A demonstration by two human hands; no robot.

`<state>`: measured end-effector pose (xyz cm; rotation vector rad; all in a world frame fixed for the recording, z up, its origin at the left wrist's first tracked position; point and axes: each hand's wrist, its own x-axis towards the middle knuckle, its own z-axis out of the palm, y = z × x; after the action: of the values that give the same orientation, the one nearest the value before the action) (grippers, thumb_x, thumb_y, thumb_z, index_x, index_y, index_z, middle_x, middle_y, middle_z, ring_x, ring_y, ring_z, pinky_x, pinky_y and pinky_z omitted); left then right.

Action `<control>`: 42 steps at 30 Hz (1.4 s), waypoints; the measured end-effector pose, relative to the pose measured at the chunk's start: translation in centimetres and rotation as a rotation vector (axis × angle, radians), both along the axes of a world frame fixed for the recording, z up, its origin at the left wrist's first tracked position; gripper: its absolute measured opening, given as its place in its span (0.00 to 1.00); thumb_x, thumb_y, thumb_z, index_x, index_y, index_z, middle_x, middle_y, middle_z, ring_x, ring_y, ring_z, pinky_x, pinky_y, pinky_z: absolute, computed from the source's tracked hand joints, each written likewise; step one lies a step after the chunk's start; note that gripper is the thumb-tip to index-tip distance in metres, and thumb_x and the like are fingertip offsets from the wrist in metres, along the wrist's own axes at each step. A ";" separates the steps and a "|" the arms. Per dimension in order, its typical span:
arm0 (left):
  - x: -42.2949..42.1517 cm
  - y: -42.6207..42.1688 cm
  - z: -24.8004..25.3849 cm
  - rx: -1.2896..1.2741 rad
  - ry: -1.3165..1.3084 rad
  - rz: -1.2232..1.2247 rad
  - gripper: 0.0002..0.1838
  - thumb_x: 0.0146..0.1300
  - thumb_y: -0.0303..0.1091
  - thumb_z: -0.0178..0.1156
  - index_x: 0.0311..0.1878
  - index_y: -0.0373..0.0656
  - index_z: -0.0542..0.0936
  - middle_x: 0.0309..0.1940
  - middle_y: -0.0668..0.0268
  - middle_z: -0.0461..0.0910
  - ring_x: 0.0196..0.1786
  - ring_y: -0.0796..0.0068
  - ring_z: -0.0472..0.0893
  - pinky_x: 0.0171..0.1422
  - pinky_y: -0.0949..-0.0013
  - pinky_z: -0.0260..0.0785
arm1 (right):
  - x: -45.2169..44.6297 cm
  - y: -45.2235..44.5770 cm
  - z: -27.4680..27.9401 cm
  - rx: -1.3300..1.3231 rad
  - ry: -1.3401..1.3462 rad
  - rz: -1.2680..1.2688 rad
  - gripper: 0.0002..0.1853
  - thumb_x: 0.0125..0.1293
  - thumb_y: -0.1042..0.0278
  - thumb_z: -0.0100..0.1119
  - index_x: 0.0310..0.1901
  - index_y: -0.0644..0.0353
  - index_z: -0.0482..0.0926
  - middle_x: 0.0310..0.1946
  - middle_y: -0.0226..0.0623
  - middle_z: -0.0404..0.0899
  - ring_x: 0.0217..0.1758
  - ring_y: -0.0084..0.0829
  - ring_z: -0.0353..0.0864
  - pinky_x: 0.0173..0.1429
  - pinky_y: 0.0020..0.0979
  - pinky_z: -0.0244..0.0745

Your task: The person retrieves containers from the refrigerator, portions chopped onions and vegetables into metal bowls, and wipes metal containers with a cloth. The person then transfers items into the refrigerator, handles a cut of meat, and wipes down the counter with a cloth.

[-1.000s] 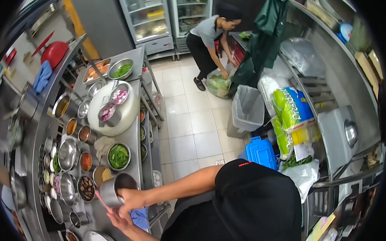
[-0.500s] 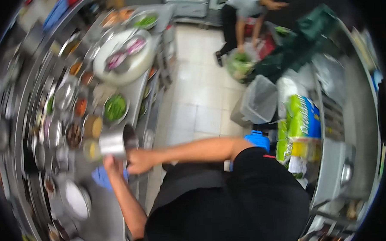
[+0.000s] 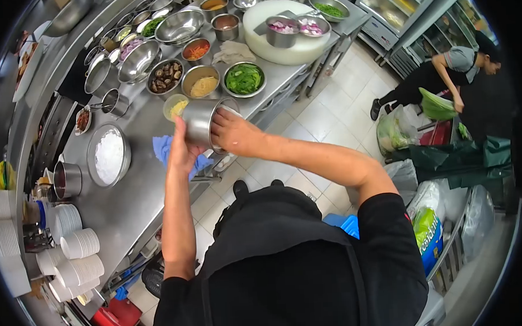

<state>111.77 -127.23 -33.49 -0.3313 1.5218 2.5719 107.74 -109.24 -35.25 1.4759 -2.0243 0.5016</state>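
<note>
My left hand (image 3: 183,150) holds a steel pot (image 3: 200,123) by its outer side, tipped so that its mouth faces right. My right hand (image 3: 239,136) reaches into that mouth with its fingers together and partly hidden by the rim. Something white shows by those fingers, but I cannot make out what it is. Beneath the pot a blue cloth (image 3: 163,147) lies at the counter's edge. Close behind stand a small tub of chopped yellow pieces (image 3: 177,106), a bowl of minced pale food (image 3: 203,85) and a bowl of green leaves (image 3: 244,80).
A bowl of white powder (image 3: 108,155) and stacked white bowls (image 3: 79,270) occupy the steel counter (image 3: 137,197) at left. Chopped onion in metal pans rests on a round white board (image 3: 256,44). At right, a co-worker (image 3: 458,67) bends over bags, holding a leafy vegetable (image 3: 437,104).
My view has turned leftward, bringing more of the counter in. Both hands stay at the pot, the right now deeper in its mouth. The co-worker has lifted a leafy vegetable above the bag.
</note>
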 end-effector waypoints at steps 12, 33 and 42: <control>0.1 -0.8 -0.2 -0.033 -0.300 0.451 0.16 0.65 0.33 0.54 0.53 0.36 0.74 0.43 0.56 0.80 0.44 0.63 0.82 0.48 0.61 0.76 | 2.7 -0.4 4.3 -0.052 -0.077 0.209 0.11 0.47 0.66 0.60 0.34 0.58 0.76 0.36 0.33 0.75 0.42 0.35 0.74 0.45 0.35 0.65; 1.6 1.2 -6.9 -0.044 0.271 0.355 0.16 0.68 0.32 0.53 0.56 0.38 0.76 0.48 0.64 0.81 0.46 0.76 0.80 0.48 0.70 0.75 | 2.4 -2.8 6.6 -0.914 -1.899 0.050 0.21 0.73 0.55 0.49 0.49 0.68 0.76 0.47 0.36 0.79 0.50 0.24 0.76 0.53 0.26 0.70; 2.1 -3.0 -5.3 -0.089 0.245 0.708 0.19 0.74 0.39 0.48 0.62 0.38 0.68 0.51 0.63 0.76 0.50 0.74 0.78 0.53 0.69 0.73 | 1.5 -2.5 2.3 -0.658 -1.821 0.139 0.12 0.71 0.65 0.54 0.45 0.65 0.80 0.39 0.27 0.79 0.43 0.20 0.75 0.50 0.26 0.68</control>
<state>113.85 -130.23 -38.76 -0.6971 1.8706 3.1692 109.19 -111.71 -32.94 0.5059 -2.1908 2.9503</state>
